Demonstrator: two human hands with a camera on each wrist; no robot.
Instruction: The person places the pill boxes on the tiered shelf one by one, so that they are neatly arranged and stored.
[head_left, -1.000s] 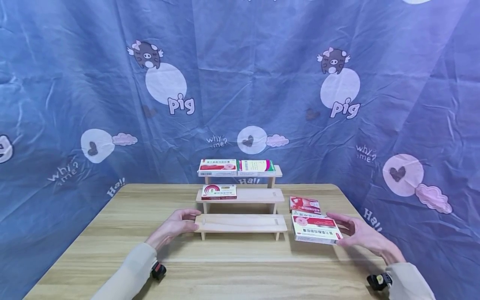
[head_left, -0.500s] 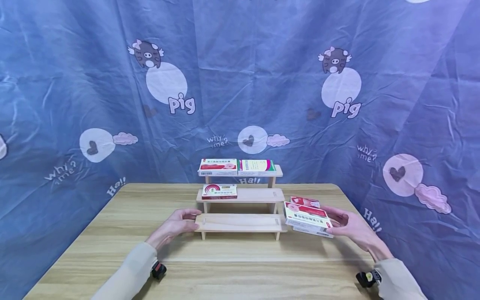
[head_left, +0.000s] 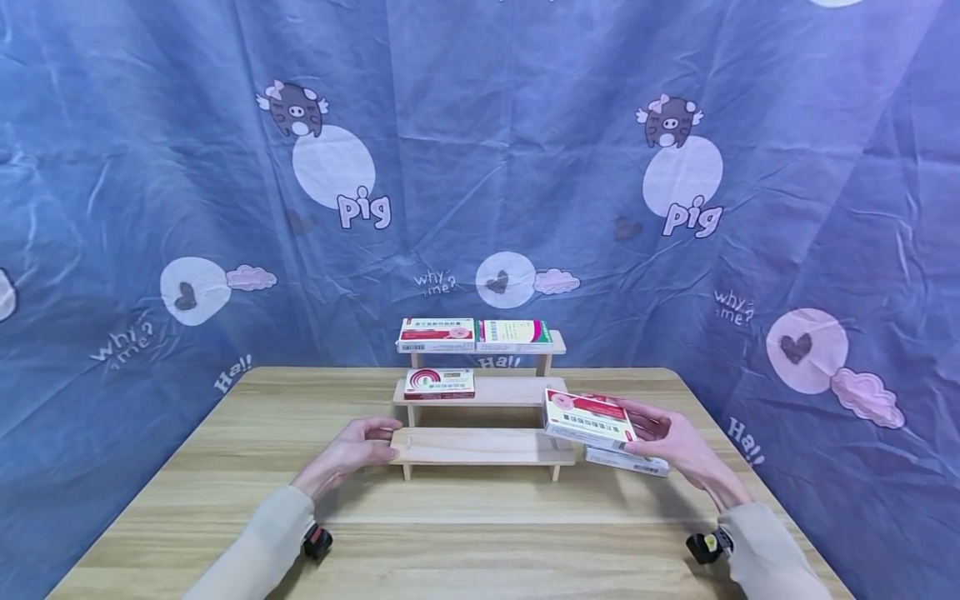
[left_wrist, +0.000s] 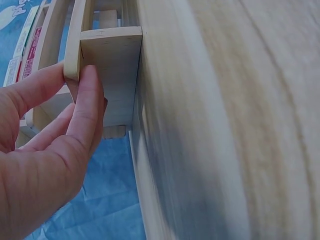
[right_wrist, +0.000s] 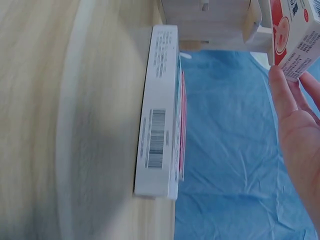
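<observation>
A white and red medicine box (head_left: 588,418) is held by its right end in my right hand (head_left: 675,442), raised over the right end of the wooden tiered stand (head_left: 480,450). The right wrist view shows fingers and thumb pinching that box (right_wrist: 296,37) at its edge. My left hand (head_left: 356,446) pinches the left end of the stand's lowest step, thumb and fingers on either side of the board (left_wrist: 73,50). On the middle step's left lies a white and dark red box (head_left: 439,383). The top step carries a red and white box (head_left: 436,333) beside a green and white box (head_left: 513,333).
Right of the stand, a white box (head_left: 626,461) lies on the wooden table (head_left: 480,550), partly hidden by the held box. A red box (right_wrist: 182,125) lies behind it, mostly covered from view. A blue patterned cloth (head_left: 480,167) hangs behind the table.
My right hand has lifted the white and red medicine box off the pile and carried it left toward the stand, uncovering a white box. My left hand stays on the lowest step.
</observation>
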